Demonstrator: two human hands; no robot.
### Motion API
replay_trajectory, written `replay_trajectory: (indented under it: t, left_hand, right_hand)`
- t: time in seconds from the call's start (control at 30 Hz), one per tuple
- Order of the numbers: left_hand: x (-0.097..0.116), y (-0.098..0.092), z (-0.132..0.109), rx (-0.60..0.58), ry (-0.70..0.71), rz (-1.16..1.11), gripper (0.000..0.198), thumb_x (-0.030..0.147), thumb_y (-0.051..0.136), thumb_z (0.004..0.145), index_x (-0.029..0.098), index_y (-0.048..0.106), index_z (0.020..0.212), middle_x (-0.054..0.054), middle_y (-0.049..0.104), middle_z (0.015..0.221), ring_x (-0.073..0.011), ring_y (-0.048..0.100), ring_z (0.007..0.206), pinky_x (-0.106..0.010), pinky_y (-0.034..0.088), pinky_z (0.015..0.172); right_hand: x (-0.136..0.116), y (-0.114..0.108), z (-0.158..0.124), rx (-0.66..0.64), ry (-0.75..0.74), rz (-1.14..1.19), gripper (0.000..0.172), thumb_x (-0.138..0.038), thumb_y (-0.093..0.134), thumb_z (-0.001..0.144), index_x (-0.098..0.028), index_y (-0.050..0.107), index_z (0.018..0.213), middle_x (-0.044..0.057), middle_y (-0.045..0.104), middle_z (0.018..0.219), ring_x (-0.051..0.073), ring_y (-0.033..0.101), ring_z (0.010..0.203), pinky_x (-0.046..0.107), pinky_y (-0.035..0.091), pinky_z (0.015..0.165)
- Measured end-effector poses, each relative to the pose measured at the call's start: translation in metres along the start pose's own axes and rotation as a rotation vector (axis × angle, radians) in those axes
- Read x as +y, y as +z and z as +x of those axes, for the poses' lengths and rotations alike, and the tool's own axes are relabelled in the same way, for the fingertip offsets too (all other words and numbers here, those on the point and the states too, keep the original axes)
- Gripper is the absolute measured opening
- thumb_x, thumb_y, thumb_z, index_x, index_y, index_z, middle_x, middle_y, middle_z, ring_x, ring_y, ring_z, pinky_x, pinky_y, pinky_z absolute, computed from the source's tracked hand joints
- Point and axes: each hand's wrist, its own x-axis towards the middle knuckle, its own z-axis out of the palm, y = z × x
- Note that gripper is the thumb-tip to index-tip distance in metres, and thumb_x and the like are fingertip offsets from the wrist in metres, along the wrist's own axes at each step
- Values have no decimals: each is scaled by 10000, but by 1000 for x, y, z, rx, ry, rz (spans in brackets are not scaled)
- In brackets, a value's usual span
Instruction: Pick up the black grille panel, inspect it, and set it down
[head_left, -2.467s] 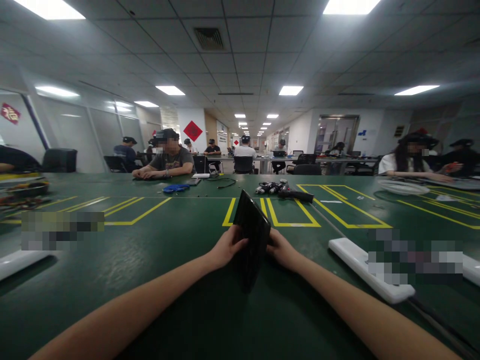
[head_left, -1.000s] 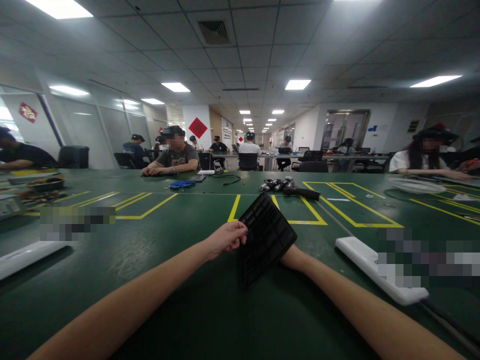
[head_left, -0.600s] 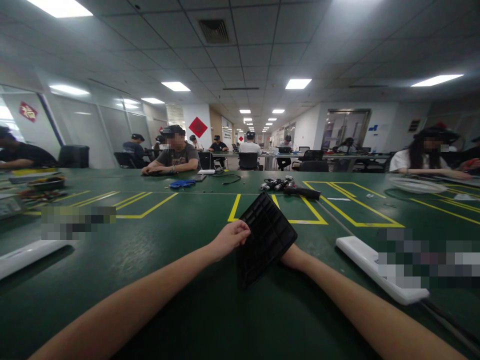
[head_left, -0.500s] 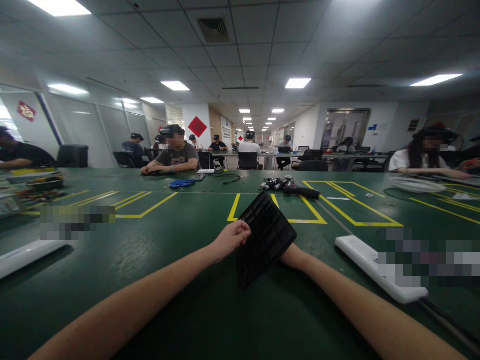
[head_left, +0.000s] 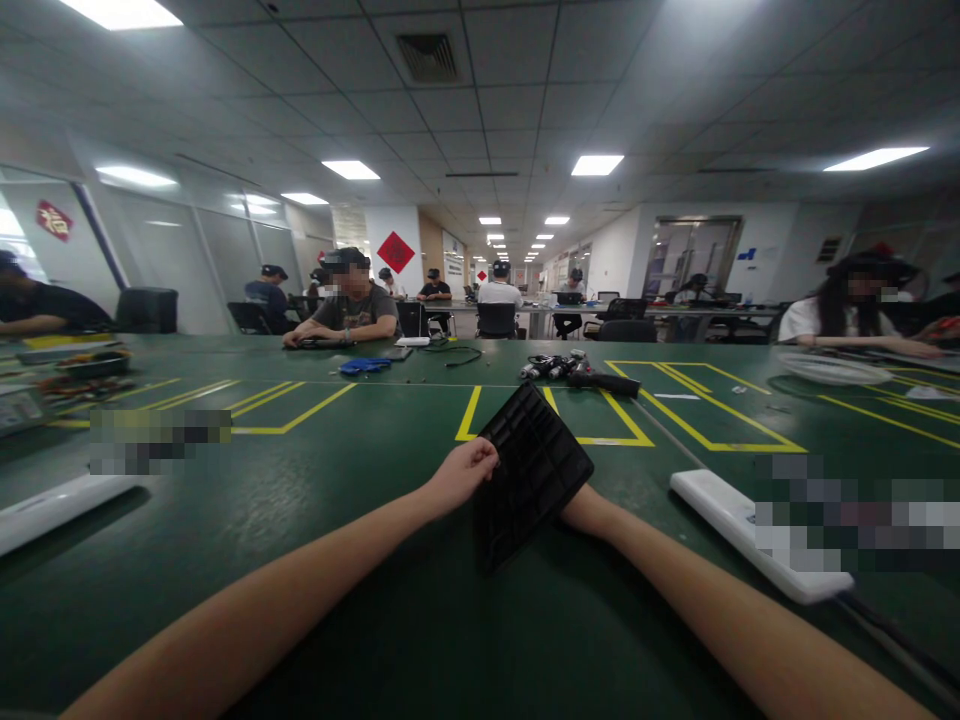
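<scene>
A black tray [head_left: 534, 475] divided into small square compartments is tilted up above the green table in the middle of the head view. My right hand [head_left: 585, 508] supports it from behind at the lower right edge, with its fingers hidden by the tray. At the tray's left corner, my left hand [head_left: 471, 468] is closed, thumb and fingertips pinched together in front of the compartments. Whatever is between those fingertips is too small or hidden to make out. The compartments are too dark to show their contents.
White power strips lie at right [head_left: 757, 535] and left [head_left: 67, 510]. Beyond the tray are a pile of metal parts [head_left: 555, 367], a black handle-like object [head_left: 607, 384] and a blue item [head_left: 366, 367]. Yellow tape [head_left: 555, 441] marks the table [head_left: 360, 620]. People sit across and alongside.
My left hand has shifted very slightly left along the tray's corner, still pinched. The tray and my right hand stay where they were.
</scene>
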Motion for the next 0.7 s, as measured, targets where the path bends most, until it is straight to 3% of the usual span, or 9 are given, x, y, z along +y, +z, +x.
replay_trajectory:
  t: [0.27,0.4,0.53,0.6,0.7]
  left_hand:
    - [0,-5,-1,-78,79,42,89,238,522,737,159,508,775,31,480,638,-88,435,567,-208,355,538]
    - [4,-8,-4,-89,57,66,197,261,554,720,166,525,890,32,483,667,-89,439,562,-194,362,489]
    - [4,-7,-3,-83,38,91,125,263,543,730,157,524,794,28,483,633,-80,435,513,-188,341,447]
    - [4,-6,-1,-64,12,41,100,249,539,732,160,499,751,33,482,601,-72,432,485,-186,334,441]
    - [6,-6,1,-8,-119,-242,123,226,543,716,170,437,746,23,507,637,-77,478,509,-188,346,450]
  right_hand:
    - [-8,-2,0,21,-28,-13,403,-312,360,896,-204,459,1271,61,468,1329,215,441,1207,361,309,1057]
    - [-10,-2,0,4,-7,-20,404,-317,388,888,-240,447,1280,39,471,1328,224,438,1210,378,307,1058]
    - [-10,-3,-1,8,-2,-18,405,-336,379,891,-249,451,1280,31,475,1325,233,426,1221,382,315,1055]
    - [-10,-3,-1,2,-9,-36,400,-328,382,891,-241,461,1274,34,474,1326,232,415,1230,387,304,1061]
    - [-7,-3,-1,-12,-31,-68,394,-293,383,895,-228,458,1276,44,458,1338,218,408,1236,401,279,1072]
